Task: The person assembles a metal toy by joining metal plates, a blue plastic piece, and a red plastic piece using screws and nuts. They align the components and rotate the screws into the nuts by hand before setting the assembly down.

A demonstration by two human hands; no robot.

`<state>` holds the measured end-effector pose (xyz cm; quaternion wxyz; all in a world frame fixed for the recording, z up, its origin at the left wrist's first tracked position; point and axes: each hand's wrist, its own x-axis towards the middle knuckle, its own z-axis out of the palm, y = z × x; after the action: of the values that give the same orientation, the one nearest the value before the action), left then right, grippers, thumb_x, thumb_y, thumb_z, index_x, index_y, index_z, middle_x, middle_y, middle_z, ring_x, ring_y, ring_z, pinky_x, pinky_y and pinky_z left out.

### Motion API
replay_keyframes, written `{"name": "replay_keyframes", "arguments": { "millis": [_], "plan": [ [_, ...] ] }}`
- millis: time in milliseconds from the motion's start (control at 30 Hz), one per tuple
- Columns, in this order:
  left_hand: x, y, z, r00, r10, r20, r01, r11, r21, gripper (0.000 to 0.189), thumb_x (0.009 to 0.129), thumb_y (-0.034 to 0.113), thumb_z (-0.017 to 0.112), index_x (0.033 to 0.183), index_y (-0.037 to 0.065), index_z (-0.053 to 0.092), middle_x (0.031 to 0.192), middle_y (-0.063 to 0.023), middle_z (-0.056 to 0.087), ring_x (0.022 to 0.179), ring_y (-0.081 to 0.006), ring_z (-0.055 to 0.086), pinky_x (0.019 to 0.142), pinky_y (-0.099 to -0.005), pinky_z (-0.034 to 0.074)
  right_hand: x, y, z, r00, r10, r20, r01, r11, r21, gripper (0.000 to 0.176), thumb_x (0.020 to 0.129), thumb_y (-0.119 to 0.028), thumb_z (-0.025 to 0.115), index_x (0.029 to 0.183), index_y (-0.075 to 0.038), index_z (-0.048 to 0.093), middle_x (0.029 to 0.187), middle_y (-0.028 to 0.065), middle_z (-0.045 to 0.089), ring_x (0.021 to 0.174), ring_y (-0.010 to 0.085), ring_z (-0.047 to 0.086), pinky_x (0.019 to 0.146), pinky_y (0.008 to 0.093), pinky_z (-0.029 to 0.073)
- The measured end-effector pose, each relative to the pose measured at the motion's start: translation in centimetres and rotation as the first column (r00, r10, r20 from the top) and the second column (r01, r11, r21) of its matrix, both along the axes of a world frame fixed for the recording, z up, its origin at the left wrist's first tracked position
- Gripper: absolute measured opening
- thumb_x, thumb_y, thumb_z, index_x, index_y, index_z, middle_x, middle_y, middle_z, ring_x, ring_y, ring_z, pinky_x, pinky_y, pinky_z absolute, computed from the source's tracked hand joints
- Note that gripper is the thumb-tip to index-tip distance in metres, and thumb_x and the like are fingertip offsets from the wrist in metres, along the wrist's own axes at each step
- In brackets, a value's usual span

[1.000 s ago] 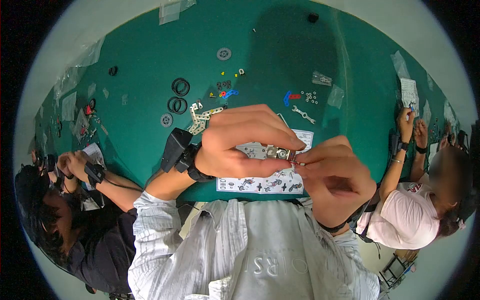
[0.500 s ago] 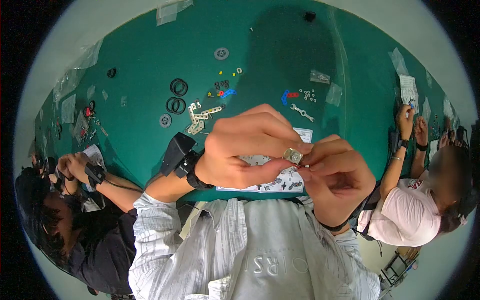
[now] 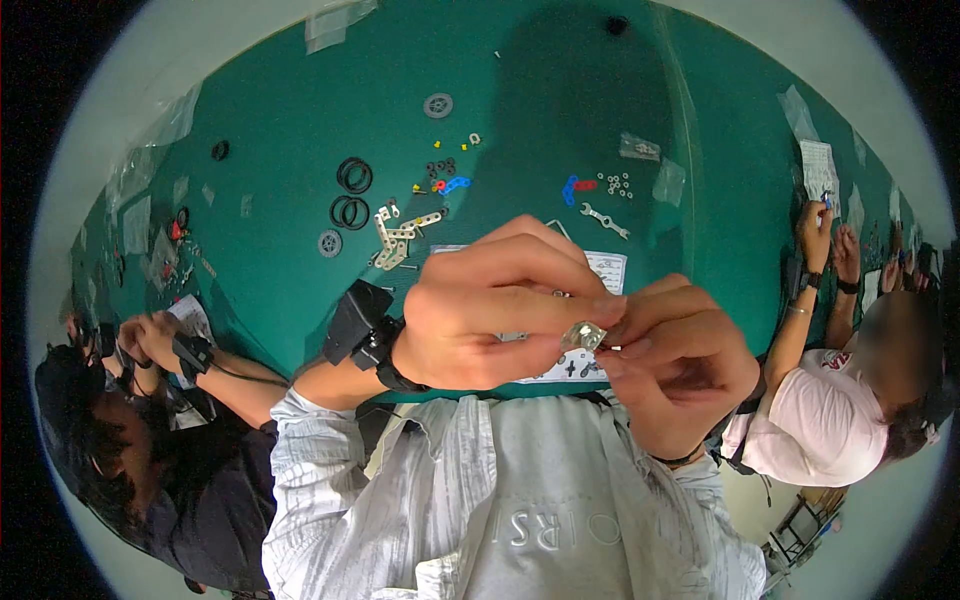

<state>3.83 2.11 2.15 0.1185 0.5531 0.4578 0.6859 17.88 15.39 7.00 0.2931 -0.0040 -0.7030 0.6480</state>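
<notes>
Both the left hand (image 3: 480,320) and right hand (image 3: 680,370) now sit lower, nearer the chest. The small metal piece (image 3: 583,335) pinched between them is turned, and they hide more of the instruction sheet (image 3: 605,268).

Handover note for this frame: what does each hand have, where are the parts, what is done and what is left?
Left hand: fingertips pinch a small metal piece, held up in front of the shirt.
Right hand: fingertips closed on the same piece from the other side; whether a screw sits between them cannot be seen.
On the green table: instruction sheet, partly hidden behind the hands; wrench; metal strips; black rings; blue and red pieces.
Done: one piece is in hand.
Left: strips, rings and wrench lie loose, untouched.
</notes>
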Motion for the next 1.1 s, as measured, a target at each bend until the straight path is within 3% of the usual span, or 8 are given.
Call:
{"name": "replay_keyframes", "arguments": {
  "millis": [267, 833, 1100],
  "plan": [
    [0.7, 0.2, 0.1, 0.999, 0.051, 0.019, -0.051, 0.999, 0.019, 0.011, 0.08, -0.005, 0.073, 0.091, -0.005, 0.07, 0.095, -0.0173, 0.068, 0.086, -0.0305, 0.064, 0.071, -0.0383, 0.055, -0.1, -0.4, -0.4, 0.998, -0.03, -0.055, 0.029, 1.0, -0.007, 0.023, 0.067, 0.019, 0.072, 0.085, 0.006, 0.066, 0.086, 0.0199, 0.069, 0.079, 0.0241, 0.067, 0.07, 0.031, 0.054],
    [0.2, 0.2, -0.1, 1.0, -0.01, -0.014, 0.01, 0.999, 0.035, 0.021, 0.076, -0.01, 0.073, 0.095, -0.004, 0.067, 0.097, -0.0185, 0.067, 0.088, -0.0328, 0.064, 0.074, -0.0402, 0.057, 0.0, 0.7, -0.1, 0.999, 0.031, -0.032, -0.029, 0.996, 0.079, 0.021, 0.068, 0.018, 0.07, 0.084, 0.004, 0.068, 0.084, 0.017, 0.071, 0.077, 0.0241, 0.069, 0.069, 0.031, 0.053],
    [0.8, 0.3, -0.1, 1.0, 0.031, -0.005, -0.03, 0.999, 0.031, 0.02, 0.078, -0.01, 0.071, 0.095, -0.003, 0.065, 0.095, -0.0169, 0.066, 0.088, -0.0314, 0.063, 0.073, -0.0398, 0.057, 0.0, -0.1, -0.2, 0.997, -0.063, -0.038, 0.066, 0.993, 0.095, 0.022, 0.068, 0.017, 0.071, 0.084, 0.003, 0.068, 0.084, 0.0166, 0.071, 0.076, 0.0241, 0.068, 0.068, 0.0303, 0.053]
  ]
}}
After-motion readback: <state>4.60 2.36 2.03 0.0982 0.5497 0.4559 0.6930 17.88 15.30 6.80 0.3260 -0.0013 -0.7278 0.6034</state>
